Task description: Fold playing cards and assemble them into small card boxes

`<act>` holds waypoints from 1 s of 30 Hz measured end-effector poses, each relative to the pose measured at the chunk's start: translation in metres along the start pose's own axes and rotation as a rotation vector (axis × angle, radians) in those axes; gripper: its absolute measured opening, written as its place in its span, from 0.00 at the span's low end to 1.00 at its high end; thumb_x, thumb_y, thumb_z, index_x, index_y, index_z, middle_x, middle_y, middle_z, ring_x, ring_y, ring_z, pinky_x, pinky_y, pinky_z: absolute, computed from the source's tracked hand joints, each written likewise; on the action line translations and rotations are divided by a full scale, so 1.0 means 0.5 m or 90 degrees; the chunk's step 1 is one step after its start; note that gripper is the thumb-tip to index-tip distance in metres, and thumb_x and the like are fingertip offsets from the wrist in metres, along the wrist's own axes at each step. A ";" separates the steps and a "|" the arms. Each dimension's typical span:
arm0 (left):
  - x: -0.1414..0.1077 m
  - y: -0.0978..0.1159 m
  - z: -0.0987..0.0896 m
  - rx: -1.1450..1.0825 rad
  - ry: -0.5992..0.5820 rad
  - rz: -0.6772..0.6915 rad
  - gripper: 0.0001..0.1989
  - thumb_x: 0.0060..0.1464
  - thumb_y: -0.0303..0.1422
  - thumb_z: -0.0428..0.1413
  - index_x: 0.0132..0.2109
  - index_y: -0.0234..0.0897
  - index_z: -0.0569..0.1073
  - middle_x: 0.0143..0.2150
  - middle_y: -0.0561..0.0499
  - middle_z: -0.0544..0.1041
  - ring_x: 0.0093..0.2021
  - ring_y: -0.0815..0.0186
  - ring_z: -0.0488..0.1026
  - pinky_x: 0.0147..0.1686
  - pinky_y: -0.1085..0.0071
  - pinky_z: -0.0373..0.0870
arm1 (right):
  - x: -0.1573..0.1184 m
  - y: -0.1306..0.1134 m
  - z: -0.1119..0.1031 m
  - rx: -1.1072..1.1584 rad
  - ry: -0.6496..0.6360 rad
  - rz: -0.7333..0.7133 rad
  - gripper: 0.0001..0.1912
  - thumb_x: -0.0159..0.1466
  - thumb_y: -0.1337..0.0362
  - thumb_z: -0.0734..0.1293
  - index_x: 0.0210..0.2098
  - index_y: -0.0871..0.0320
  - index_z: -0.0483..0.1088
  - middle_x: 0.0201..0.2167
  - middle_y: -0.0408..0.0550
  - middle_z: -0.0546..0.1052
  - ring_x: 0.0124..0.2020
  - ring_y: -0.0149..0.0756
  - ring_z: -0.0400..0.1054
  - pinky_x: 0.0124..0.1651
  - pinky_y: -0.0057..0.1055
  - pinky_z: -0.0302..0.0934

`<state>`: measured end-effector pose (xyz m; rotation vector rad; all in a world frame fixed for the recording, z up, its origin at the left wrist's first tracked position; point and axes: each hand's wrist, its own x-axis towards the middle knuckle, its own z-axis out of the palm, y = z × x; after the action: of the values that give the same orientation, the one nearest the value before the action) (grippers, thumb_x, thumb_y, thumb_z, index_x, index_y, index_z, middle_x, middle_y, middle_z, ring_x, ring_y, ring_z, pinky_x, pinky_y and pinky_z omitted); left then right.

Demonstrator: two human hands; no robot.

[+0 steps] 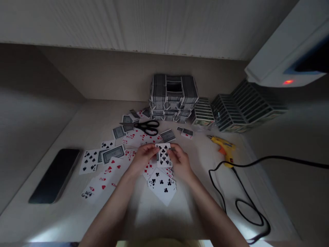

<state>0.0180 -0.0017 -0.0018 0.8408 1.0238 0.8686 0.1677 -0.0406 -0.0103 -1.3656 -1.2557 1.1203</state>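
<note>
An eight of clubs playing card (163, 156) is held upright, face toward me, over the middle of the table. My left hand (144, 156) pinches its left edge between thumb and fingers. At the right edge, my right hand (180, 159) grips the same card in the same way. Right below it, a five of clubs (161, 185) lies face up, partly over red-suited cards. More loose cards spread to the left, among them a seven of spades (88, 161) and a face-down card (113, 154). Whether one card or a thin stack is held, I cannot tell.
Black-handled scissors (146, 127) lie on cards ahead. Behind them stands a box-like structure of cards (173, 97), with slatted card stacks (231, 113) to its right. A yellow glue gun (223, 147) with a looping black cord (243, 202) lies right; a phone (55, 175) lies left.
</note>
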 end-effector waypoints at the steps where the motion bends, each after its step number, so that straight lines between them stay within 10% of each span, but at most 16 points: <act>1: -0.001 0.001 0.002 0.014 0.012 0.006 0.12 0.39 0.37 0.62 0.30 0.32 0.73 0.25 0.54 0.74 0.25 0.72 0.69 0.28 0.76 0.65 | -0.001 -0.002 0.000 0.012 -0.007 0.001 0.12 0.61 0.56 0.60 0.41 0.56 0.65 0.22 0.41 0.71 0.20 0.29 0.63 0.22 0.24 0.55; 19: -0.011 -0.007 0.021 0.204 0.115 0.138 0.11 0.44 0.37 0.56 0.23 0.36 0.63 0.18 0.59 0.61 0.20 0.74 0.57 0.21 0.77 0.53 | 0.000 -0.005 0.001 0.041 0.003 0.033 0.12 0.60 0.54 0.60 0.36 0.56 0.65 0.21 0.40 0.69 0.21 0.29 0.60 0.24 0.25 0.55; 30: -0.005 -0.012 0.022 0.126 0.085 0.110 0.13 0.45 0.39 0.57 0.35 0.34 0.73 0.28 0.53 0.73 0.27 0.71 0.66 0.27 0.76 0.62 | 0.007 -0.012 0.003 0.122 0.057 0.061 0.12 0.58 0.56 0.62 0.36 0.57 0.67 0.27 0.42 0.72 0.27 0.31 0.64 0.31 0.27 0.59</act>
<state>0.0291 -0.0084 -0.0029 1.0612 1.1797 0.9919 0.1654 -0.0370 -0.0045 -1.3267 -1.0006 1.1993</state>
